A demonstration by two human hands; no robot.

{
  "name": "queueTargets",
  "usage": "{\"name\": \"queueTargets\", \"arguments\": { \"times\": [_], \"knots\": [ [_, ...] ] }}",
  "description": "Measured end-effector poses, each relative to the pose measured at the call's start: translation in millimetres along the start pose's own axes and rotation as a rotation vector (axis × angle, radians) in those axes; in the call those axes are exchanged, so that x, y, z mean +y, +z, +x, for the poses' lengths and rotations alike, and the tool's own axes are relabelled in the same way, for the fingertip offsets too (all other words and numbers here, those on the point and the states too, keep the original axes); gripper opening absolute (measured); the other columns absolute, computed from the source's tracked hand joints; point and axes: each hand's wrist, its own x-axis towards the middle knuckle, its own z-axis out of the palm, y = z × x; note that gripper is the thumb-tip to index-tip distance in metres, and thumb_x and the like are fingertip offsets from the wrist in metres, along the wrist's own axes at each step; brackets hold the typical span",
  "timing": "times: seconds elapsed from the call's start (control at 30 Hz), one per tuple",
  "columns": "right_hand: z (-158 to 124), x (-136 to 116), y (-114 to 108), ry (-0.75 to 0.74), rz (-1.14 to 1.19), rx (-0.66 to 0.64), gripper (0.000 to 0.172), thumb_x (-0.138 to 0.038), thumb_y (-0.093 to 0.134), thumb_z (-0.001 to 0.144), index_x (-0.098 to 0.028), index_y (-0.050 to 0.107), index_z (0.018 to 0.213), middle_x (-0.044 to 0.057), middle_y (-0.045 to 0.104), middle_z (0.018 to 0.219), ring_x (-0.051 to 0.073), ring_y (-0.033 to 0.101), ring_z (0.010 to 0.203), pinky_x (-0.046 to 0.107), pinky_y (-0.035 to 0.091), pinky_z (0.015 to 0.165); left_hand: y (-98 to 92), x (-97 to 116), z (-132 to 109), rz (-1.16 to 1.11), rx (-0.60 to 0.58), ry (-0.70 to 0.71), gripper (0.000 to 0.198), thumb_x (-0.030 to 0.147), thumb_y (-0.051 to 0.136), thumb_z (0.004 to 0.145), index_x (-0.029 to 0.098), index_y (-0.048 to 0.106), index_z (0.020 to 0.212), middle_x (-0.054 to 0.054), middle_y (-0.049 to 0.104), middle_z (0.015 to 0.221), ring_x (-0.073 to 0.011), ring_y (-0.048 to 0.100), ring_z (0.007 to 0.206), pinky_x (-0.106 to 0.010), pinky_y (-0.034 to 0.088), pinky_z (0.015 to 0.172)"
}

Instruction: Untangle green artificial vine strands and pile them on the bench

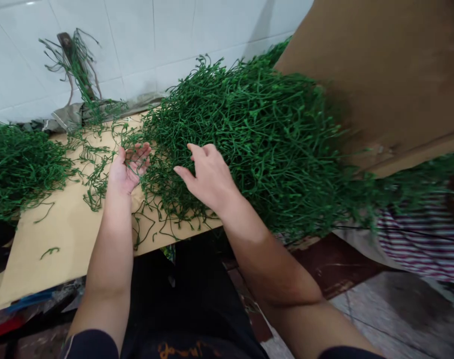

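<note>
A large heap of thin green branched stems [249,124], which look like plastic, lies on a cardboard-coloured board. Over the left edge of this heap is my right hand [211,174], back of the hand up, thumb and index finger apart; its other fingers are partly hidden. My left hand [131,168] has its palm turned up and fingers spread, with nothing visibly held. Loose green stems [98,167] are scattered beside and behind it, and a few lie between the two hands. Whether any stem touches the left fingers I cannot tell.
A smaller heap of green stems [21,167] sits at the far left. Behind, a stand draped with stems [75,67] rises against the white tiled wall [137,40]. A big cardboard sheet [384,75] leans over the heap at right. Striped cloth [417,239] is at lower right.
</note>
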Motion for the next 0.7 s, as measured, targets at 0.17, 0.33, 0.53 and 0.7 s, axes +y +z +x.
{"name": "queueTargets", "arguments": {
  "times": [0.17,0.33,0.53,0.7],
  "knots": [
    [9.3,-14.5,26.6,-0.104,0.124,-0.152,0.039,-0.045,0.045,0.085,-0.011,0.060,0.094,0.010,0.060,0.087,0.018,0.053,0.079,0.029,0.038,0.071,10.4,-12.3,0.8,0.137,-0.106,-0.034,0.047,0.040,0.027,0.092,0.010,0.063,0.086,-0.013,0.071,0.091,-0.0190,0.065,0.098,-0.027,0.054,0.077],
    [11.4,-27.3,45.8,-0.165,0.183,-0.273,0.025,-0.026,0.037,0.088,-0.016,0.056,0.075,0.005,0.059,0.076,0.014,0.050,0.069,0.026,0.031,0.064,9.6,-20.5,4.1,0.215,-0.105,-0.009,0.043,0.043,0.037,0.089,0.009,0.064,0.089,-0.013,0.071,0.095,-0.0210,0.063,0.101,-0.029,0.052,0.082],
    [-11.6,-29.7,36.3,-0.267,0.239,-0.281,0.024,-0.020,0.037,0.086,-0.018,0.040,0.063,0.003,0.050,0.069,0.013,0.042,0.069,0.026,0.030,0.067,11.5,-19.0,4.9,0.086,0.075,0.039,0.040,0.036,0.034,0.092,0.014,0.056,0.067,-0.005,0.070,0.074,-0.0133,0.066,0.080,-0.023,0.052,0.071],
    [-20.8,-23.8,28.5,-0.226,0.363,-0.267,0.029,-0.021,0.038,0.085,-0.020,0.025,0.059,-0.001,0.035,0.059,0.012,0.035,0.062,0.025,0.028,0.063,18.7,-16.1,5.9,-0.009,0.156,0.063,0.040,0.037,0.037,0.091,0.016,0.039,0.056,0.003,0.050,0.048,-0.0068,0.052,0.045,-0.018,0.039,0.043]
  ]
}}
